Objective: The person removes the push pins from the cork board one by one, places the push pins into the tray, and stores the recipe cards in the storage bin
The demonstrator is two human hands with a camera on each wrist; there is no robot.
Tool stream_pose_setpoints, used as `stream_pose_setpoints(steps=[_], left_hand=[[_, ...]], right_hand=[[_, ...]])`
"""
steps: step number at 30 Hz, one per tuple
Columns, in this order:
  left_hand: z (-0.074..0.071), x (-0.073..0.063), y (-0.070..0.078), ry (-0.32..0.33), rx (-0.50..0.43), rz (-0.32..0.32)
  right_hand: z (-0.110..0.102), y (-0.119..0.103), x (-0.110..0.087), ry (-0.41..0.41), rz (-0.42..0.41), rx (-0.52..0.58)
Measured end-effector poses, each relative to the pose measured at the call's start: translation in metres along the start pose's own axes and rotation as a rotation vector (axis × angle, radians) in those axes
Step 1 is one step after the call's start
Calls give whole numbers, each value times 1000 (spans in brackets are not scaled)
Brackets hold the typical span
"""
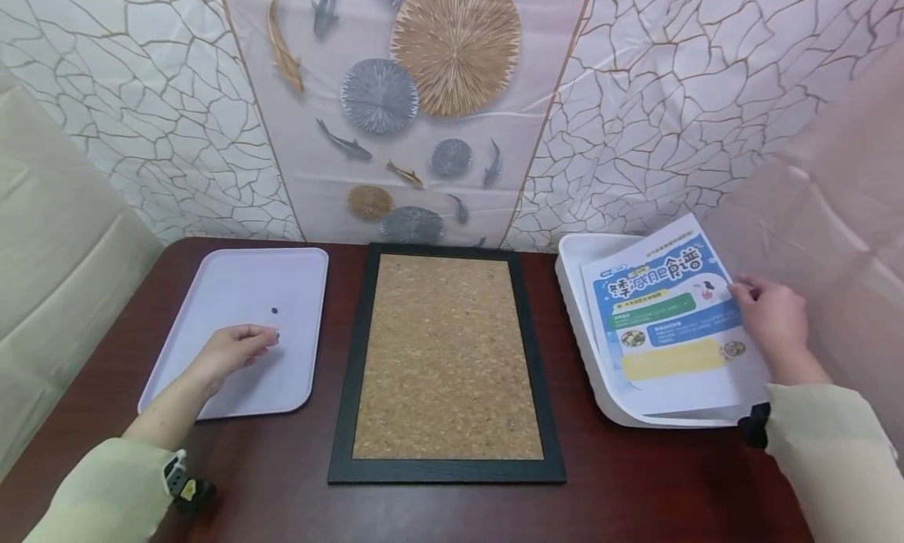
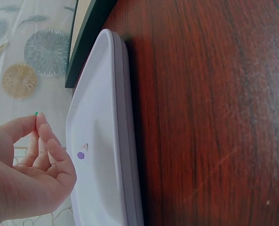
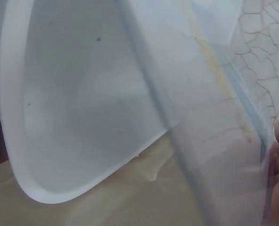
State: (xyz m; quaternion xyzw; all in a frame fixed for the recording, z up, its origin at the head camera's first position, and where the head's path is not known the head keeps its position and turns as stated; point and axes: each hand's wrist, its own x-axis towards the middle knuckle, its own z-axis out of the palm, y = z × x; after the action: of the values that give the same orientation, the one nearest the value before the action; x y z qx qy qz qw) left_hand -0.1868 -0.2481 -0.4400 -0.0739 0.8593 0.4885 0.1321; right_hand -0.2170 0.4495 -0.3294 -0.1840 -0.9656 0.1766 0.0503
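Observation:
Over the pale tray [image 1: 233, 272], my left hand [image 1: 229, 353] pinches a tiny green pin [image 2: 36, 114] between thumb and index finger; most of it is hidden by the fingertips. A purple pin [image 2: 81, 155] with a round head lies on that tray. At the right, my right hand [image 1: 771, 315] grips the right edge of a printed sheet [image 1: 678, 390] with blue, green and yellow areas. The sheet is tilted, its right side raised over a white bin [image 1: 582, 347]. In the right wrist view, the sheet hangs over the bin's inside, and only part of the hand shows.
Between the hands, a cork board [image 1: 448, 355] in a black frame [image 1: 445, 471] lies flat on the dark red wooden table [image 1: 621, 488]. Behind it hangs a patterned cloth [image 1: 452, 158]. Pale fabric walls [image 1: 63, 292] stand at both sides.

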Motion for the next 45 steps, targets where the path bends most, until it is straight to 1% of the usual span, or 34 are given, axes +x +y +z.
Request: stream_pose_setpoints(steps=[3, 5, 7, 9, 15, 20, 25, 29, 31, 33, 37, 41, 45], left_hand=[[0, 0, -2, 13, -11, -6], [0, 0, -4, 23, -15, -13], [-1, 0, -5, 29, -12, -22], [-2, 0, -7, 33, -11, -29], [-3, 0, -10, 35, -10, -44], [-2, -1, -11, 39, -3, -59], [-1, 0, -10, 53, 11, -63], [0, 0, -9, 68, 31, -58], [1, 0, -9, 79, 44, -51], [3, 0, -9, 93, 54, -42], [7, -2, -8, 128, 75, -11], [11, -1, -9, 166, 143, 24], [14, 2, -9, 202, 206, 39]], right_hand=[[3, 3, 2, -53, 4, -111], [5, 6, 3, -106, 7, -172], [8, 9, 3, -155, 4, -209], [12, 11, 4, -187, 0, -231], [26, 14, 6, -232, -5, -224], [28, 19, 4, -272, 42, -191], [30, 18, 1, -282, 37, -210], [33, 7, -2, -280, -12, -262], [34, -1, -4, -288, -53, -275], [36, -9, -7, -280, -111, -287], [43, -23, -12, -274, -188, -261], [52, -36, -16, -268, -220, -230], [61, -46, -19, -266, -235, -216]])
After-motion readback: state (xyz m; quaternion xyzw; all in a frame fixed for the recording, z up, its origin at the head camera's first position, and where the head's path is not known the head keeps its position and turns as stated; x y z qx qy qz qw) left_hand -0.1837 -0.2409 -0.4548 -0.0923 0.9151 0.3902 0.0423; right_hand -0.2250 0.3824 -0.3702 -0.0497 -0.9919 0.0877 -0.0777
